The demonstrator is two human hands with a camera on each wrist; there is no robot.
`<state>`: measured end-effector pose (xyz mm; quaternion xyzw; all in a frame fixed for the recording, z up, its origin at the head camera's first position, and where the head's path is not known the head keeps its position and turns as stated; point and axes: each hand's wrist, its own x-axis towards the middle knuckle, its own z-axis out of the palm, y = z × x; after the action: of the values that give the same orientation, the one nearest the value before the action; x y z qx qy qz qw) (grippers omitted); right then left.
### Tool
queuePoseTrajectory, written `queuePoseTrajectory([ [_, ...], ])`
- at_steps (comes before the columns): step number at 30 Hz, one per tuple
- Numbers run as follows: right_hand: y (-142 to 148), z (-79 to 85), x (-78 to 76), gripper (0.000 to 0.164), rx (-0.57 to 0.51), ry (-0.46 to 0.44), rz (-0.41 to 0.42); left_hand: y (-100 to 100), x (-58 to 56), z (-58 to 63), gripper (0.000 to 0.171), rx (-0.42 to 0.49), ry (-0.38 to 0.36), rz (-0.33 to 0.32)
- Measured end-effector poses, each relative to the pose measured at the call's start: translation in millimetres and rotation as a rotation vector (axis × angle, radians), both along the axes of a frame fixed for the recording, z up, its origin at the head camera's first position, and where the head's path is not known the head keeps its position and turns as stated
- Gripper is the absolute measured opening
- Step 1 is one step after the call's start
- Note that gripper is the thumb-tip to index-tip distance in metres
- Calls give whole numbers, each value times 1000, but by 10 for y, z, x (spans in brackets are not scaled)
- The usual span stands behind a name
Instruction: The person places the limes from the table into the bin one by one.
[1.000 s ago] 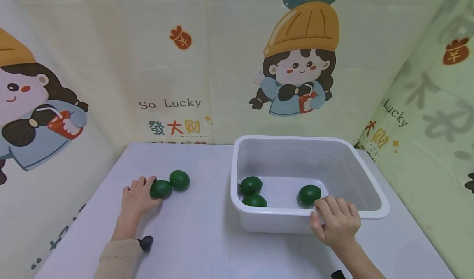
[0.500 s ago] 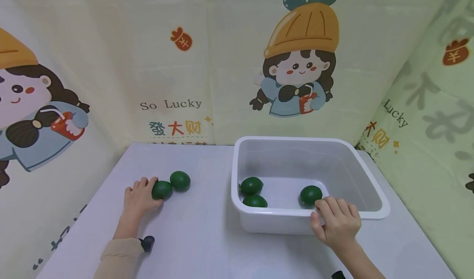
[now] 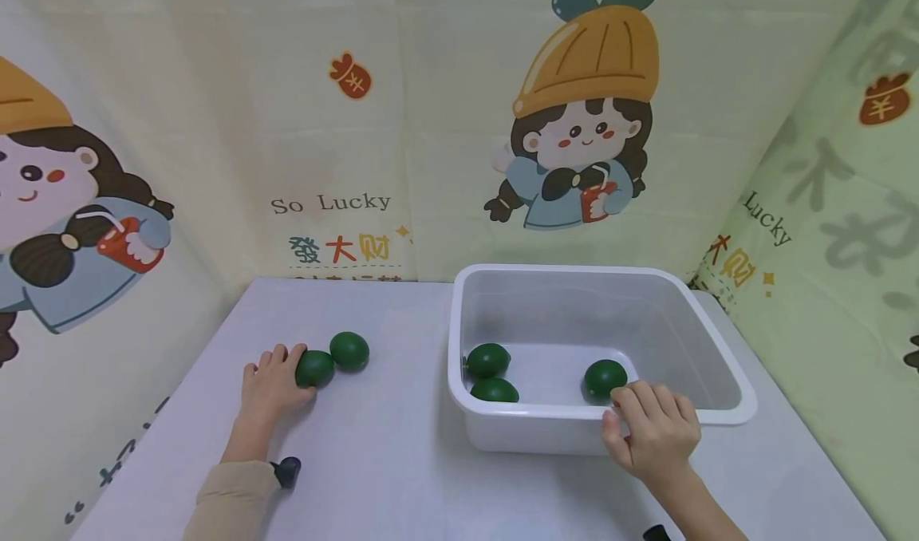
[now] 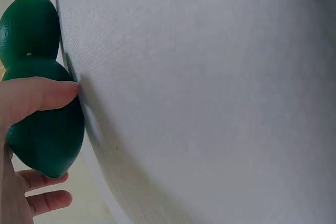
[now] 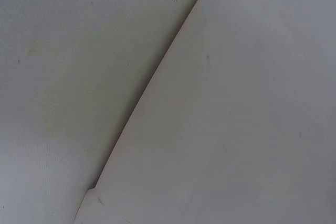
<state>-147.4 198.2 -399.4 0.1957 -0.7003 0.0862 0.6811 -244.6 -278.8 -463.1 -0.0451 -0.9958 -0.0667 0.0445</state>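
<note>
My left hand [image 3: 271,385] holds a dark green lime [image 3: 314,369] on the table at the left. The left wrist view shows the thumb [image 4: 52,93] across this lime, with other fingers on its far side. Right behind it, a second lime [image 3: 349,351] lies close against it. My right hand [image 3: 655,429] grips the near rim of a white plastic bin [image 3: 531,433], thumb outside and fingers over the edge. Inside the bin, a lime [image 3: 605,380] lies near those fingers, and two more limes [image 3: 488,360] sit together at the left wall.
The pale table [image 3: 402,477] runs back to a cream cloth backdrop [image 3: 445,126] with printed cartoon figures. More printed cloth rises along both sides. In the right wrist view, the bin's wall [image 5: 226,119] fills much of the frame beside the tabletop [image 5: 63,87].
The lime near my right hand has rolled slightly to the right inside the bin. My left hand and its lime have shifted very slightly right. The right hand stays on the rim.
</note>
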Motion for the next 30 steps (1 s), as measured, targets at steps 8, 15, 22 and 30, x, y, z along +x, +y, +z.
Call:
queuePoseTrajectory([
  [8,3,-2,-2,46,1,-3,-1,8,8,10,72,4,1,2],
  [15,-7,10,-5,46,-4,6,2,15,17,10,73,19,-20,7],
  [22,-18,30,-7,44,-6,20,5,8,14,1,75,23,-26,14],
  [30,-27,39,-10,45,-6,22,7,-3,26,0,75,22,-36,19],
])
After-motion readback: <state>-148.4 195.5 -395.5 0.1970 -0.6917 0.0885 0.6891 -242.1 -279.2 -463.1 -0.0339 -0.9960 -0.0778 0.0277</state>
